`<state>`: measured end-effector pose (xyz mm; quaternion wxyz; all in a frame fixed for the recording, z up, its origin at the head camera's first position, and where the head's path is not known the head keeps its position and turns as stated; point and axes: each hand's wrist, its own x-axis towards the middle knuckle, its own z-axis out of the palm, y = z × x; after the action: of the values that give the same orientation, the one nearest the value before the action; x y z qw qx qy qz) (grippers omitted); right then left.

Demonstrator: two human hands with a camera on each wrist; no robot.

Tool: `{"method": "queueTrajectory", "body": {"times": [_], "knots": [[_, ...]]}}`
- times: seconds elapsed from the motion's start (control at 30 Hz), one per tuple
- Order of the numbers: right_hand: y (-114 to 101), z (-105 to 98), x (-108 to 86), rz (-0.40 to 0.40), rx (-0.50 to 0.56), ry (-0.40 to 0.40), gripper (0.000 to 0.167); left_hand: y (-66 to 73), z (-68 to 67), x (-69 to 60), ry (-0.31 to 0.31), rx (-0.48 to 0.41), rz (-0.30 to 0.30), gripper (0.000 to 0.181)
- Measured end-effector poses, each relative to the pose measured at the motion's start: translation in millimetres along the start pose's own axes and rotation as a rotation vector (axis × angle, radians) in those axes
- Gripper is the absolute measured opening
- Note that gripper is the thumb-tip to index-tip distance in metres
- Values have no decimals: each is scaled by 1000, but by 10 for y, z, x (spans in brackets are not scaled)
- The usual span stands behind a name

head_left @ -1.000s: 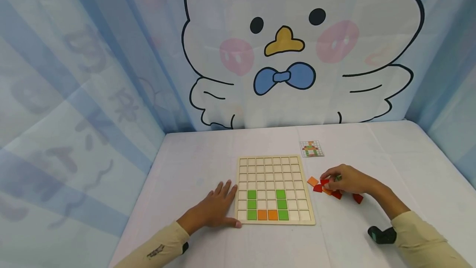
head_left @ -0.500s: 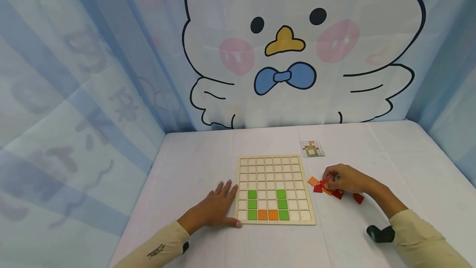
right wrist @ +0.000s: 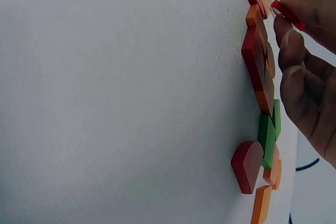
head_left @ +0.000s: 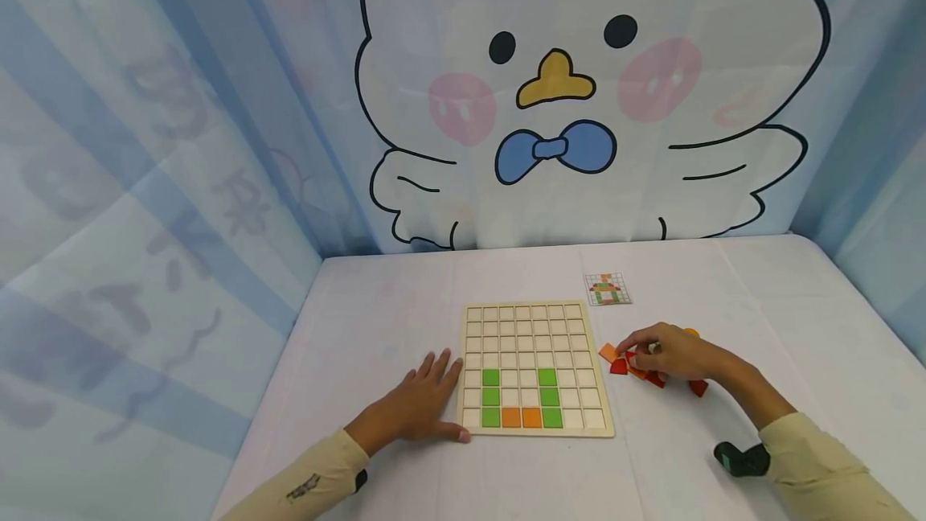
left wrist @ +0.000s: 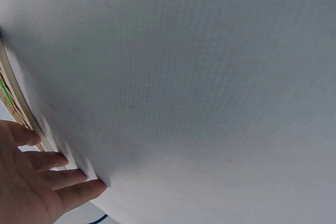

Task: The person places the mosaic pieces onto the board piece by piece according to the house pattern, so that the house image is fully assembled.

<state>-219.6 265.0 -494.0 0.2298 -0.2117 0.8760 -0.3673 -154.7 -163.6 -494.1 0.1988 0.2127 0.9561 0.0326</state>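
My left hand (head_left: 415,408) lies with spread, straight fingers at the left edge of a wooden grid board (head_left: 535,434). Its fingertips touch the board's rim, also seen in the left wrist view. Green tiles (head_left: 490,397) form two columns on the board, with orange tiles (head_left: 521,418) between them at the bottom. My right hand (head_left: 676,350) hovers over a pile of loose pieces right of the board. Between thumb and index finger it pinches a small red piece (right wrist: 287,15); its exact shape is hard to tell. Part of the pile is hidden under the hand.
A small pattern card (head_left: 608,289) lies behind the board's right corner. Loose pieces include a red teardrop-shaped block (right wrist: 248,166), a green block (right wrist: 266,137) and an orange tile (head_left: 608,353). A curtain (head_left: 550,207) with a cartoon bird hangs behind the table.
My right hand first draws slightly right, then shifts a little left and toward me, and a yellow-orange piece shows behind it. My left hand has stayed in place.
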Motion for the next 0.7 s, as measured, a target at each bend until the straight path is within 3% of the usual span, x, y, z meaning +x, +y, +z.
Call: {"method": "queueTrajectory", "body": {"times": [0.37, 0.7], "knots": [[-105, 27, 34, -119, 99, -6, 27, -2, 2, 1, -1, 2, -5, 116], [-247, 134, 174, -121, 126, -59, 35, -13, 21, 23, -7, 0, -17, 117]]}}
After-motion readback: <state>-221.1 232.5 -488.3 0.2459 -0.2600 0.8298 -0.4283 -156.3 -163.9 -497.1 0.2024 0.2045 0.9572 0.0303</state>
